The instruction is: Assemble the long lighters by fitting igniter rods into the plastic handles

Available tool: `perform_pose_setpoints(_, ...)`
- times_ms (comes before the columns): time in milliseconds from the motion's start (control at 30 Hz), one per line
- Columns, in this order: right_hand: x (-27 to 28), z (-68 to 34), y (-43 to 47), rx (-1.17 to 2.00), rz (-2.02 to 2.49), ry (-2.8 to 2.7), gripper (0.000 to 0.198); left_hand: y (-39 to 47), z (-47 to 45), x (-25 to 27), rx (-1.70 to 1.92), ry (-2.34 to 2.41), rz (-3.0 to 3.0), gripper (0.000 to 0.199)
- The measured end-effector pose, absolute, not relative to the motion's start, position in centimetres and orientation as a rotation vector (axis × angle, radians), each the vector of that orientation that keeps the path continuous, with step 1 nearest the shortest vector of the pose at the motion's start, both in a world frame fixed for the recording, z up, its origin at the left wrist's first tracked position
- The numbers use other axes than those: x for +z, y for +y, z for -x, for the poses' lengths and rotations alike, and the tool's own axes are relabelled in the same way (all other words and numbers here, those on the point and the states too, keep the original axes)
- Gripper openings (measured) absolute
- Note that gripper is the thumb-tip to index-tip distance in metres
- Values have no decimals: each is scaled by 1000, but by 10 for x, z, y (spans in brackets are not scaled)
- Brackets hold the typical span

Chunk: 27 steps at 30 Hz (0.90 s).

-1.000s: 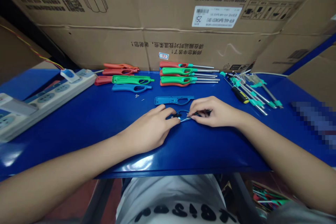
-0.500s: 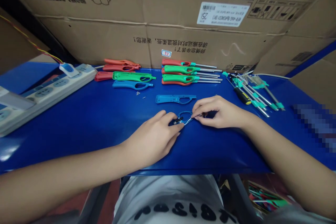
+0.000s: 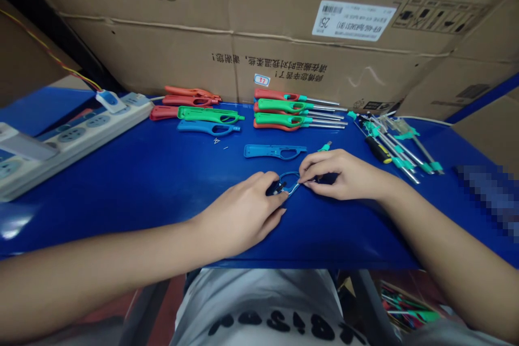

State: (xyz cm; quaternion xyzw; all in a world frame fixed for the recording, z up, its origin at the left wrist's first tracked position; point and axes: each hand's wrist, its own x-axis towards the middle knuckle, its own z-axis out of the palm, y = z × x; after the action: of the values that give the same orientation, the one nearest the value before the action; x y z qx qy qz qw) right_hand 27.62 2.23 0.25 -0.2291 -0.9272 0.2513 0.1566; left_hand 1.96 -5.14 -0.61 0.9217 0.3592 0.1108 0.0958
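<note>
A blue lighter casing half [image 3: 290, 174] with a looped trigger opening lies under both hands in the middle of the table. My left hand [image 3: 247, 208] is closed around its handle end, hiding most of it, with a small black part [image 3: 279, 188] by the fingertips. At the loop's front end my right hand [image 3: 338, 175] pinches a thin pale wire [image 3: 292, 190] between thumb and fingers. Just beyond that hand pokes out a teal piece [image 3: 325, 147] with a metal end. Another blue casing half [image 3: 275, 151] lies open side up behind the hands.
Red, green and blue casing halves [image 3: 211, 114] lie back left, near small metal bits [image 3: 217, 141]. Stick lighters [image 3: 300, 111] are stacked at the back centre. Metal tubes with teal fittings [image 3: 399, 148] and a screwdriver [image 3: 378, 150] lie right. A power strip [image 3: 81, 143] runs along the left; a cardboard box [image 3: 194, 54] stands behind.
The view has shifted slightly. The teal piece beyond my right hand has come into sight. Both hands keep nearly the same hold on the casing and wire.
</note>
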Motion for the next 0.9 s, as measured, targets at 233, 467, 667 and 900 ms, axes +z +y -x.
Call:
perform_pose_setpoints(233, 3, -279, 22, 724, 676, -2660, 20, -51, -18, -6, 320, 1060, -2809, 30)
perform_pose_setpoints(467, 5, -277, 21, 691, 672, -2701, 18, -51, -18, -7, 323, 1065, -2827, 28)
perform_pose_setpoints(667, 7, -276, 19, 657, 690, -2719, 18, -52, -19, -4, 235, 1087, -2855, 29)
perform_pose_setpoints(900, 8, -278, 18, 690, 693, -2704, 17, -50, -18, -1, 197, 1106, -2890, 32)
